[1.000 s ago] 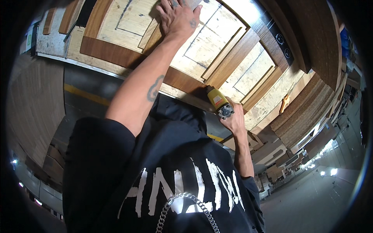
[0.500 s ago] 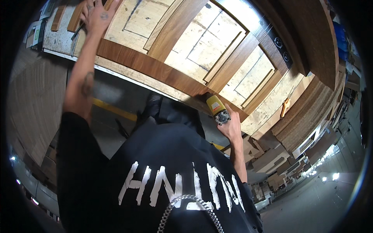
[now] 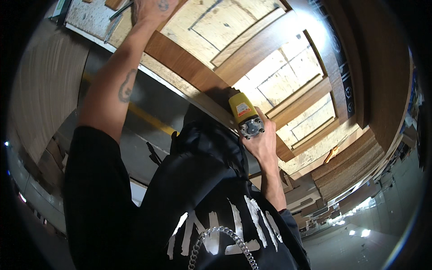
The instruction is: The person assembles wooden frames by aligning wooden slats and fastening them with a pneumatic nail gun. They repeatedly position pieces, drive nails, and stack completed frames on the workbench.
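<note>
Worn on the left of the head, the fisheye camera looks steeply down, with the shirt (image 3: 180, 193) close below it at six o'clock. The table (image 3: 283, 67) lies farther off, spanning ten to three o'clock, and the upper edge crops the left hand (image 3: 154, 11) at eleven.

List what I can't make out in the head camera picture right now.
Left hand: fingers cut off by the head view's top edge.
Right hand: most fingers hidden behind the yellow power tool, head view.
The tool's nose: lost in shadow at the brown board, head view.
Orange object: too small to identify, head view.
</note>
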Tool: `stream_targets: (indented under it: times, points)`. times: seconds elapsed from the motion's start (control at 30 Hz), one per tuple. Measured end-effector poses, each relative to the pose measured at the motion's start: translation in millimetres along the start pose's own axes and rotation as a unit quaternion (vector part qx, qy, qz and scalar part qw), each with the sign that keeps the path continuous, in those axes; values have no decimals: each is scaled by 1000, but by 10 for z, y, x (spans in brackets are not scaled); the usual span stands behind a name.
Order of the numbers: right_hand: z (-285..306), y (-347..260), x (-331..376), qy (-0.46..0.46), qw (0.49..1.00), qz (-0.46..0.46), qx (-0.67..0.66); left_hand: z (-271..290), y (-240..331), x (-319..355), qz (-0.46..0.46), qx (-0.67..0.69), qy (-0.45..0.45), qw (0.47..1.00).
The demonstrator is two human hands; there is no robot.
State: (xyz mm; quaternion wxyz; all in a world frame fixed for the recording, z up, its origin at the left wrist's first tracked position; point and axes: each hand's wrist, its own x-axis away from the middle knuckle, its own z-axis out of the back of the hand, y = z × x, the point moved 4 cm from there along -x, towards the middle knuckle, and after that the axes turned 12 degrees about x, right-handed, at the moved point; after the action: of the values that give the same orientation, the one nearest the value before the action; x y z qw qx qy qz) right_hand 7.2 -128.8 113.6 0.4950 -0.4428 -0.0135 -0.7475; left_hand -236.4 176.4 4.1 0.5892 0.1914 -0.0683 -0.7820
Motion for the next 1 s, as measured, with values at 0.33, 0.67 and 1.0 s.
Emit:
stream_targets:
  times: [0.33, 0.67, 1.0]
  points:
    - [-77, -128, -96, 23, 996, 30, 78, 29, -14, -16, 11, 16, -4, 1000]
    - [-70, -101, -133, -1, 998, 35, 56, 47, -23, 15, 12, 26, 5, 1000]
    - [-8, -327, -188, 23, 994, 59, 92, 69, 44, -33, 32, 57, -7, 998]
